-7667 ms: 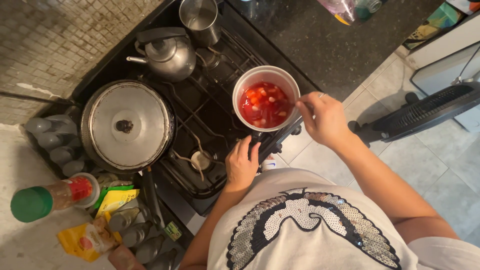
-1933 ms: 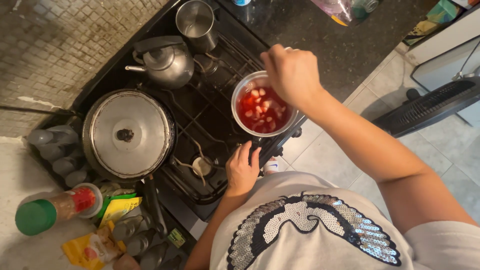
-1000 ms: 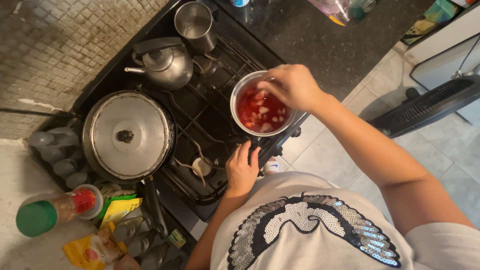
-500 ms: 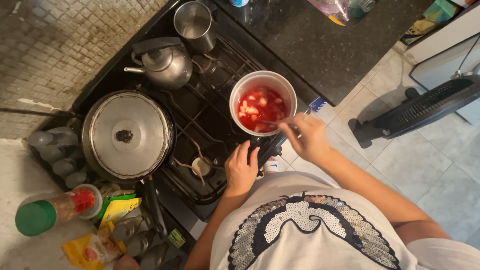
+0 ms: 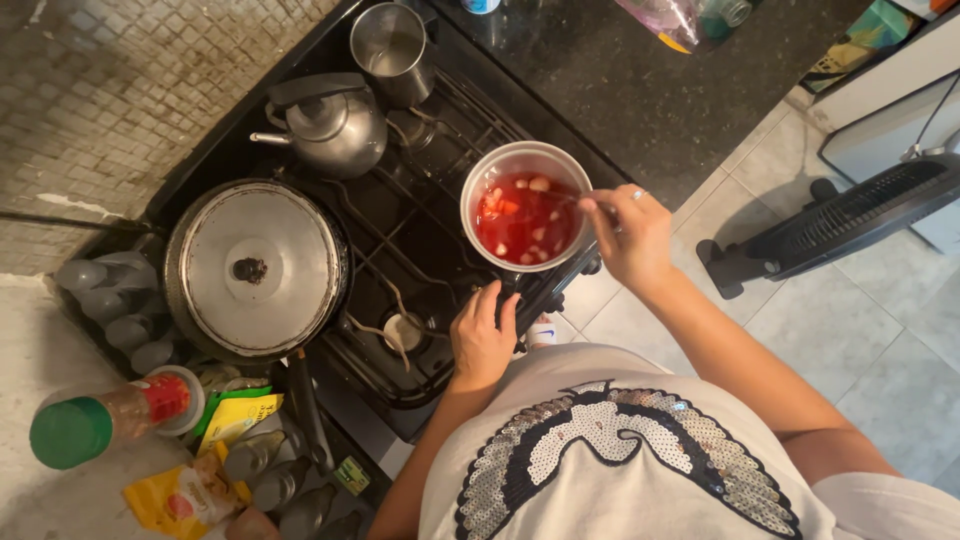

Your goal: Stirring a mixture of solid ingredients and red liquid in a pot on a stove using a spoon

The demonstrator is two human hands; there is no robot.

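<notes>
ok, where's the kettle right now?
Head view: the kettle sits on the stove's back-left burner, between the steel mug and the lidded pan.

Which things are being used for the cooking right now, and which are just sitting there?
In use:
small pot of red sauce with pale chunks
utensil in the right hand, dipped in the sauce
pot handle, next to the left hand

Just sitting there:
kettle
lidded pan
metal mug
green-capped bottle
yellow packets
fan on the floor

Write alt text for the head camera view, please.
Seen from above, a person's right hand stirs red sauce with pale chunks in a small pot on a black gas stove; the left hand grips the pot's handle. A kettle and lidded pan sit alongside.
</notes>
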